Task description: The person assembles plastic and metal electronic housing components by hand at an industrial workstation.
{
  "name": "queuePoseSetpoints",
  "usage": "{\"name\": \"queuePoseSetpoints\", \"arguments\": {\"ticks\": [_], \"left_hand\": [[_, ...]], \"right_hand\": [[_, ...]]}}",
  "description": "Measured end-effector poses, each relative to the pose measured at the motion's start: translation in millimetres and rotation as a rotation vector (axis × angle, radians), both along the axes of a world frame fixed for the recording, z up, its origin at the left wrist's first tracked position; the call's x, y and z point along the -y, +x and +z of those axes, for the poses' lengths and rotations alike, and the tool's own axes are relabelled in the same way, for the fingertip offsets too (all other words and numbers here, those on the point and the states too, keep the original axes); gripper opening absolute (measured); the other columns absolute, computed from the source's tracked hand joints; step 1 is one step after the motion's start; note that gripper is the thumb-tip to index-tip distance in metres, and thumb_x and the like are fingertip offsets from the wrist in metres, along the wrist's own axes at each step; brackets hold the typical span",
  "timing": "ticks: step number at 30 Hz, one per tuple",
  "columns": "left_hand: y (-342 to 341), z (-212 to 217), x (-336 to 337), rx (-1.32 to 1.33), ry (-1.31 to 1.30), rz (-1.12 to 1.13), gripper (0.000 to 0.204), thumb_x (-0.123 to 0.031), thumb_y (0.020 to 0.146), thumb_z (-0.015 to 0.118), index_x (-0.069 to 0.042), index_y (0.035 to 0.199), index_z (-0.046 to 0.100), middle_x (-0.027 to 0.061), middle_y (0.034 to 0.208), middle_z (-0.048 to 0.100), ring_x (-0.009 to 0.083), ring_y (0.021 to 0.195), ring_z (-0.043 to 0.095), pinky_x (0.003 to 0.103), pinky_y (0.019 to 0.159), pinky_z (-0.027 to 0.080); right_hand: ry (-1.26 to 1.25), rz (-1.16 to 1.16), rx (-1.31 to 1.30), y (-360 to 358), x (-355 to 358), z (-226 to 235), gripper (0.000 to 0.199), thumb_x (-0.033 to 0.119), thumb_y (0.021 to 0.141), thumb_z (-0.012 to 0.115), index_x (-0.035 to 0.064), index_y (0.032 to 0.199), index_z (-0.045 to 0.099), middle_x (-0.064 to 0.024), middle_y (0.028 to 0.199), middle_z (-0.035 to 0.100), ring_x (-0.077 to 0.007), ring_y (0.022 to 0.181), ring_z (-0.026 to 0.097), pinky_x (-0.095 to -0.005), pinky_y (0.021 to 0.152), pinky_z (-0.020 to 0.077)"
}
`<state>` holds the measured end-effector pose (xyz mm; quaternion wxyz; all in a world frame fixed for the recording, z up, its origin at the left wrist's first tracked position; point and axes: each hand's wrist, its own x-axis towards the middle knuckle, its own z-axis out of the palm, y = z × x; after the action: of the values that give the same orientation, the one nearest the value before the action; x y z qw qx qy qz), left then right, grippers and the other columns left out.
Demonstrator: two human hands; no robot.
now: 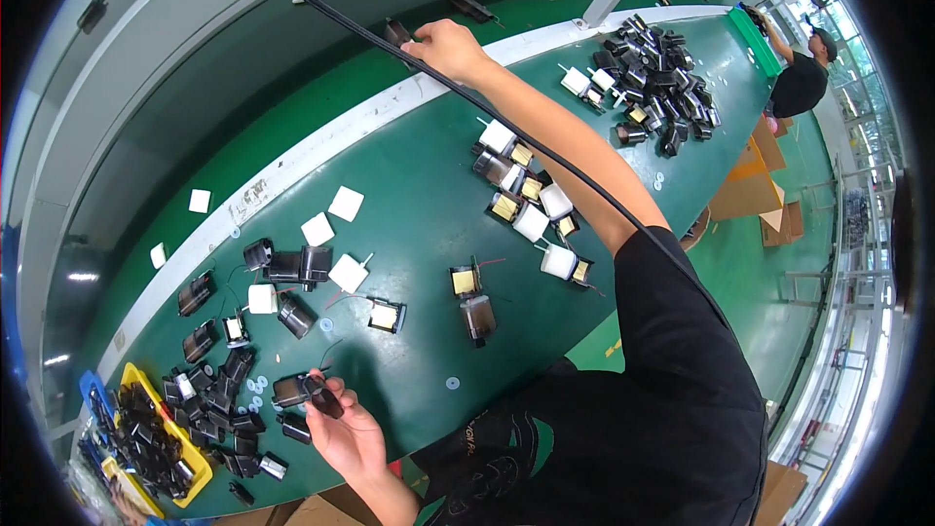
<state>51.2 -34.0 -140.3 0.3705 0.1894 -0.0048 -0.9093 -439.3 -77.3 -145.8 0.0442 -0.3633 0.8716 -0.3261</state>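
At the table's near edge, the left hand (349, 436) grips a black part (310, 392).

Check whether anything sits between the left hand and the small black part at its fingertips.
Nothing visible does. The left hand already has its fingers on the small black part at the green table's near edge.

Black short-sleeved T-shirt (682, 380), loose at the shoulder, sleeve ending above the elbow. Green and white printed graphic on the chest (516, 443), partly folded and hard to make out. Both forearms bare below the sleeves, no watch, bands or gloves visible. Left hand (349, 438) and right hand (448, 44) bare, fingers uncovered.
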Motion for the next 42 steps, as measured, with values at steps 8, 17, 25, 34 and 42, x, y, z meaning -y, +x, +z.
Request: {"name": "queuePoseSetpoints", "arguments": {"ticks": [8, 17, 25, 34, 42], "left_hand": [[-17, 34, -5, 0.573, -0.591, -0.073, 0.06, -0.016, 0.083, 0.063, -0.001, 0.134, 0.034, 0.015, 0.1, 0.053, 0.0202, 0.08, 0.057, 0.028, 0.063, 0.052], [-51, 105, 9, 0.553, -1.41, -0.283, 0.066, -0.002, 0.064, 0.076, 0.0, 0.122, 0.045, 0.0194, 0.095, 0.059, 0.0253, 0.079, 0.061, 0.031, 0.071, 0.051], [-51, 172, 5, 0.68, -1.562, -0.093, 0.02, -0.004, 0.077, 0.066, -0.002, 0.096, 0.057, 0.0205, 0.093, 0.061, 0.0237, 0.07, 0.062, 0.027, 0.058, 0.049], [-26, 166, 7, 0.862, -1.297, 0.277, 0.017, -0.012, 0.086, 0.058, 0.001, 0.096, 0.059, 0.0204, 0.087, 0.063, 0.0247, 0.064, 0.062, 0.031, 0.06, 0.05], [19, 152, 18, 0.95, -1.171, 0.397, 0.061, -0.03, 0.076, 0.071, 0.004, 0.12, 0.045, 0.0186, 0.093, 0.059, 0.0259, 0.078, 0.061, 0.033, 0.065, 0.052]], "right_hand": [[0.383, -0.016, -0.25, -12, -115, 48, 0.029, 0.022, 0.08, 0.056, 0.0073, 0.103, 0.064, -0.0199, 0.1, 0.063, -0.0348, 0.097, 0.06, -0.0423, 0.085, 0.0477], [0.561, -0.091, -0.557, -24, -218, 12, 0.032, 0.017, 0.073, 0.061, -0.0036, 0.096, 0.057, -0.0236, 0.101, 0.053, -0.0396, 0.096, 0.053, -0.0458, 0.085, 0.0447], [0.411, -0.074, -0.729, -35, -227, -1, 0.036, 0.026, 0.076, 0.063, 0.004, 0.104, 0.061, -0.014, 0.1, 0.062, -0.0344, 0.093, 0.054, -0.0428, 0.084, 0.0432], [0.513, 0.128, 0.209, 44, -265, 75, 0.035, 0.024, 0.089, 0.051, -0.007, 0.102, 0.057, -0.0056, 0.075, 0.055, -0.013, 0.073, 0.051, -0.0277, 0.068, 0.042], [0.644, 0.475, 1.504, 203, -240, 56, 0.032, 0.017, 0.081, 0.054, -0.0062, 0.102, 0.061, -0.0153, 0.079, 0.065, -0.0194, 0.059, 0.063, -0.0277, 0.047, 0.0505]]}}
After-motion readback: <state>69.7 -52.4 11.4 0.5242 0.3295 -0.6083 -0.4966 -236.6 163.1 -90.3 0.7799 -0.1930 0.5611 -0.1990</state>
